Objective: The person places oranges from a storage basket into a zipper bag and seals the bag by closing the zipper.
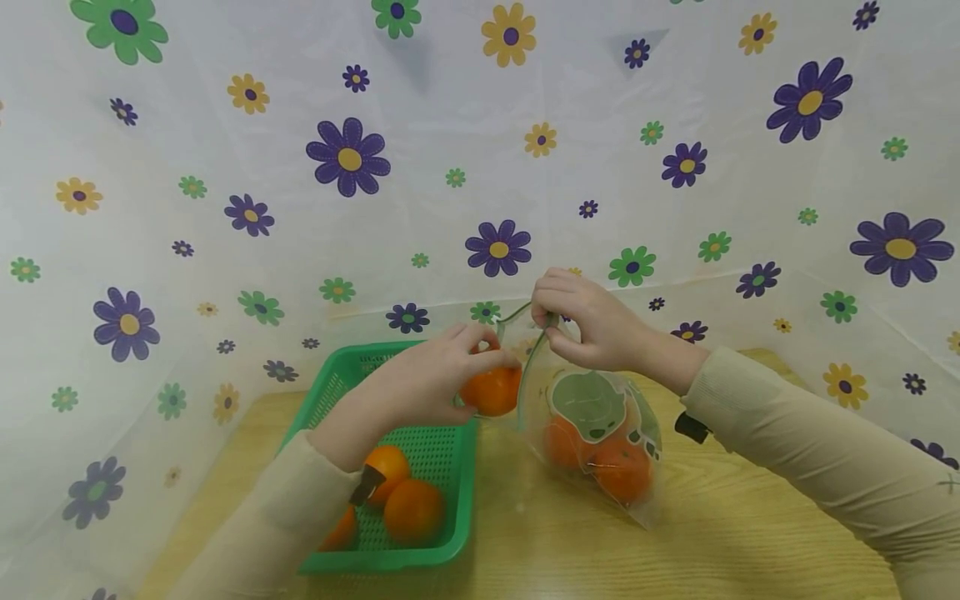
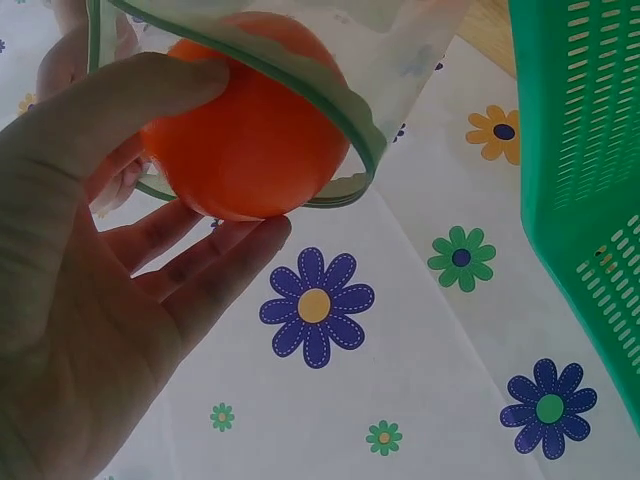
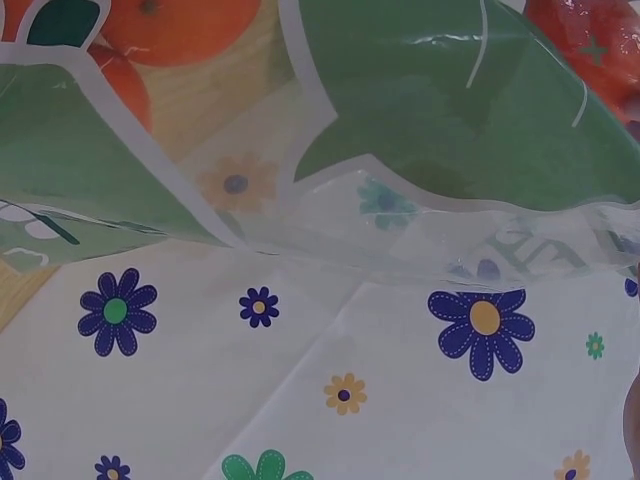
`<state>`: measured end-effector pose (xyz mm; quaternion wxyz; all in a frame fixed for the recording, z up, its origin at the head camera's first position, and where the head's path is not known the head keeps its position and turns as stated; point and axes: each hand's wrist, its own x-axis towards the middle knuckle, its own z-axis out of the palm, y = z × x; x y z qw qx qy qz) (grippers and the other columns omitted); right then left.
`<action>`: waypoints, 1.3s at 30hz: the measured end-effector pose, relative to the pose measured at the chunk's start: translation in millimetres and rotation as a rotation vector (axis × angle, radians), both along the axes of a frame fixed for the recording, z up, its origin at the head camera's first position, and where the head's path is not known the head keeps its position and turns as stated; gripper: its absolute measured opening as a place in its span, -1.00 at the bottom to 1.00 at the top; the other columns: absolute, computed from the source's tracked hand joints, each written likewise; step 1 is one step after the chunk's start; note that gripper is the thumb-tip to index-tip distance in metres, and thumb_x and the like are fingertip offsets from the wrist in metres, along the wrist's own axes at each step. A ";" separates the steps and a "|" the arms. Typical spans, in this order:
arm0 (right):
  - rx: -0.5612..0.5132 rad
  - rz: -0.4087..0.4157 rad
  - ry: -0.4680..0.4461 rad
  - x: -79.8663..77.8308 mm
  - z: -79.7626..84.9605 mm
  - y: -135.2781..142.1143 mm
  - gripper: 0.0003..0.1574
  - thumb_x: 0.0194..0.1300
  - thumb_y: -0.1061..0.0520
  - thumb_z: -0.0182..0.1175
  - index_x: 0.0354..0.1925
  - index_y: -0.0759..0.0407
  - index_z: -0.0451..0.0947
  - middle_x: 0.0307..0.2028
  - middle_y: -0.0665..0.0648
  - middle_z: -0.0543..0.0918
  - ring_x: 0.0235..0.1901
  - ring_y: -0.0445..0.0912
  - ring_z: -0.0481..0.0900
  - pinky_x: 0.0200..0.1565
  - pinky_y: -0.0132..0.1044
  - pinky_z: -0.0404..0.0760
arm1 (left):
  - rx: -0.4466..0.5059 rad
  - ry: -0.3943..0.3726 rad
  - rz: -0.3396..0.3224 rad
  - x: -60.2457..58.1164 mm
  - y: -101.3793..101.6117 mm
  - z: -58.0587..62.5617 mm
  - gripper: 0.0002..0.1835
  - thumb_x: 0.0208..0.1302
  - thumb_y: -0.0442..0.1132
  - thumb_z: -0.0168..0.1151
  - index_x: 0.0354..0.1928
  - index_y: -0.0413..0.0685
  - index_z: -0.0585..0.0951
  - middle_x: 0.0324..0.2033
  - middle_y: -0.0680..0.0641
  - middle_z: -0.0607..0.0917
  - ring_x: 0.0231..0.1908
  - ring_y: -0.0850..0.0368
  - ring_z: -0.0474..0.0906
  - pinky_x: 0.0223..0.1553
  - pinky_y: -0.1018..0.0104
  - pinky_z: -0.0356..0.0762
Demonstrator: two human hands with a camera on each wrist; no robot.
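My left hand (image 1: 427, 375) grips an orange (image 1: 492, 392) at the mouth of a clear zip bag (image 1: 588, 402). In the left wrist view the bag's green-edged rim crosses over that orange (image 2: 250, 140), thumb on one side and fingers beneath. My right hand (image 1: 592, 323) pinches the rim higher up, and the mouth gapes toward the left hand. Several oranges (image 1: 622, 471) lie in the bottom of the bag, behind its green print. The right wrist view shows the bag's printed side (image 3: 400, 110) close up, with just a sliver of hand at the right edge.
A green perforated basket (image 1: 467, 500) stands left of the bag, under my left forearm, with several oranges (image 1: 415, 511) in it. Wooden tabletop (image 1: 720, 517) lies beneath everything. A flower-printed white sheet (image 1: 450, 108) rises behind and at the sides.
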<state>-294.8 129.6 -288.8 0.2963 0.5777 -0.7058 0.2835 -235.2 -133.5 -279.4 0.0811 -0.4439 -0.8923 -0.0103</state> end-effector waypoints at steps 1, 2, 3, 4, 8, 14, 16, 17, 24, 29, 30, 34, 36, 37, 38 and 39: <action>0.000 -0.001 0.001 -0.1 -0.1 0.1 -0.92 0.15 0.30 0.03 -0.37 0.18 0.46 -0.43 0.08 0.45 -0.29 -0.12 0.34 -0.21 -0.25 0.32 | -0.005 -0.002 0.001 -0.4 0.1 -0.5 -0.23 0.09 -0.26 0.66 0.36 0.23 0.58 0.21 -0.04 0.56 0.10 0.02 0.51 -0.04 0.29 0.72; -0.001 0.000 0.002 -0.2 -0.2 0.1 -0.92 0.15 0.30 0.03 -0.37 0.18 0.46 -0.43 0.08 0.45 -0.29 -0.12 0.34 -0.21 -0.25 0.32 | -0.007 -0.006 0.005 -0.9 0.1 -1.1 -0.24 0.09 -0.26 0.66 0.36 0.24 0.58 0.20 -0.03 0.56 0.11 0.02 0.51 -0.03 0.29 0.72; -0.001 -0.001 0.002 -0.3 -0.3 0.1 -0.92 0.15 0.30 0.03 -0.37 0.18 0.46 -0.43 0.08 0.45 -0.29 -0.12 0.34 -0.21 -0.26 0.32 | -0.008 -0.011 0.008 -1.3 0.0 -1.7 -0.24 0.09 -0.26 0.66 0.36 0.24 0.58 0.21 -0.03 0.56 0.11 0.02 0.50 -0.03 0.29 0.72; -0.002 -0.001 0.003 -0.4 -0.4 0.1 -0.92 0.15 0.30 0.03 -0.37 0.18 0.46 -0.43 0.08 0.45 -0.29 -0.12 0.34 -0.21 -0.26 0.32 | -0.009 -0.014 0.010 -1.0 -0.1 -2.0 -0.24 0.09 -0.26 0.66 0.36 0.23 0.58 0.20 -0.03 0.56 0.11 0.02 0.51 -0.02 0.28 0.72; -0.004 -0.002 0.002 -0.2 -0.2 0.1 -0.91 0.14 0.30 0.03 -0.37 0.16 0.45 -0.43 0.08 0.44 -0.29 -0.13 0.33 -0.20 -0.26 0.30 | -0.010 -0.033 0.023 0.6 -0.5 -2.7 -0.24 0.10 -0.26 0.65 0.37 0.23 0.57 0.22 -0.04 0.56 0.14 0.01 0.52 0.02 0.24 0.72; -0.013 -0.001 0.003 -0.5 0.6 0.9 -0.92 0.13 0.30 0.04 -0.37 0.16 0.45 -0.43 0.09 0.45 -0.28 -0.12 0.34 -0.18 -0.25 0.31 | -0.014 -0.048 0.038 -0.4 -1.2 -4.4 -0.25 0.11 -0.24 0.64 0.37 0.22 0.57 0.24 -0.03 0.55 0.18 0.01 0.52 0.08 0.21 0.73; -0.014 0.000 0.004 -0.7 0.7 1.0 -0.92 0.14 0.30 0.03 -0.38 0.16 0.45 -0.43 0.09 0.45 -0.28 -0.12 0.33 -0.18 -0.25 0.31 | -0.015 -0.042 0.035 -1.1 -1.7 -5.1 -0.27 0.12 -0.24 0.63 0.36 0.20 0.58 0.22 -0.03 0.56 0.14 0.02 0.53 0.06 0.23 0.73; -0.015 0.000 0.004 -0.8 0.7 1.1 -0.92 0.14 0.30 0.03 -0.38 0.16 0.44 -0.43 0.09 0.44 -0.28 -0.12 0.33 -0.19 -0.25 0.31 | -0.015 -0.038 0.033 -1.3 -2.0 -5.5 -0.29 0.14 -0.24 0.61 0.36 0.18 0.59 0.21 -0.03 0.57 0.13 0.02 0.53 0.04 0.23 0.72; -0.010 0.007 0.016 -1.8 -1.8 1.6 -0.92 0.15 0.29 0.01 -0.38 0.17 0.45 -0.44 0.09 0.45 -0.30 -0.12 0.32 -0.19 -0.24 0.31 | -0.023 -0.044 0.062 -1.7 -4.1 -8.2 -0.36 0.22 -0.24 0.56 0.35 0.13 0.59 0.20 -0.04 0.59 0.08 0.04 0.52 -0.01 0.26 0.69; -0.006 0.001 0.011 -1.0 -2.6 1.3 -0.92 0.16 0.29 0.02 -0.38 0.17 0.46 -0.44 0.09 0.45 -0.30 -0.12 0.32 -0.20 -0.24 0.32 | -0.032 -0.053 0.085 -2.0 -6.1 -9.7 -0.36 0.23 -0.21 0.56 0.36 0.12 0.59 0.20 -0.03 0.60 0.09 0.05 0.52 0.02 0.25 0.70; -0.007 0.001 0.011 -1.0 -2.7 1.2 -0.92 0.16 0.29 0.02 -0.38 0.17 0.46 -0.44 0.09 0.45 -0.30 -0.12 0.32 -0.20 -0.23 0.32 | -0.031 -0.053 0.088 -2.2 -7.1 -10.0 -0.36 0.23 -0.21 0.56 0.36 0.12 0.59 0.21 -0.03 0.60 0.10 0.05 0.53 0.02 0.25 0.70; -0.011 0.003 0.010 -1.4 -2.4 0.8 -0.92 0.16 0.28 0.02 -0.38 0.16 0.45 -0.44 0.10 0.46 -0.30 -0.12 0.33 -0.20 -0.23 0.32 | -0.036 -0.044 0.091 -3.6 -11.6 -11.6 -0.36 0.24 -0.19 0.56 0.36 0.11 0.59 0.21 -0.04 0.60 0.11 0.05 0.54 0.03 0.25 0.71; -0.016 0.004 0.011 -1.8 -2.1 0.9 -0.93 0.15 0.28 0.03 -0.38 0.16 0.45 -0.44 0.10 0.46 -0.30 -0.12 0.33 -0.20 -0.23 0.33 | -0.040 -0.039 0.093 -4.0 -13.9 -12.2 -0.36 0.24 -0.19 0.57 0.36 0.12 0.59 0.21 -0.04 0.60 0.11 0.05 0.54 0.04 0.24 0.71; -0.017 0.005 0.011 -1.8 -1.7 1.0 -0.93 0.15 0.28 0.03 -0.38 0.16 0.45 -0.44 0.10 0.46 -0.30 -0.12 0.34 -0.20 -0.23 0.33 | -0.044 -0.037 0.095 -4.0 -15.0 -12.3 -0.36 0.23 -0.20 0.56 0.36 0.12 0.58 0.21 -0.05 0.60 0.10 0.05 0.53 0.04 0.24 0.71; -0.019 0.005 0.011 -1.8 -1.3 1.0 -0.93 0.15 0.28 0.03 -0.37 0.16 0.46 -0.44 0.10 0.46 -0.30 -0.12 0.34 -0.19 -0.23 0.33 | -0.048 -0.037 0.099 -3.9 -16.2 -12.5 -0.36 0.23 -0.20 0.56 0.36 0.12 0.58 0.21 -0.05 0.60 0.10 0.05 0.53 0.04 0.24 0.71; -0.020 0.004 0.011 -1.7 -1.0 1.1 -0.93 0.15 0.28 0.03 -0.37 0.16 0.46 -0.43 0.10 0.46 -0.29 -0.12 0.34 -0.20 -0.23 0.33 | -0.051 -0.036 0.104 -3.5 -17.3 -12.6 -0.36 0.23 -0.20 0.56 0.36 0.12 0.59 0.21 -0.06 0.60 0.11 0.04 0.54 0.06 0.23 0.71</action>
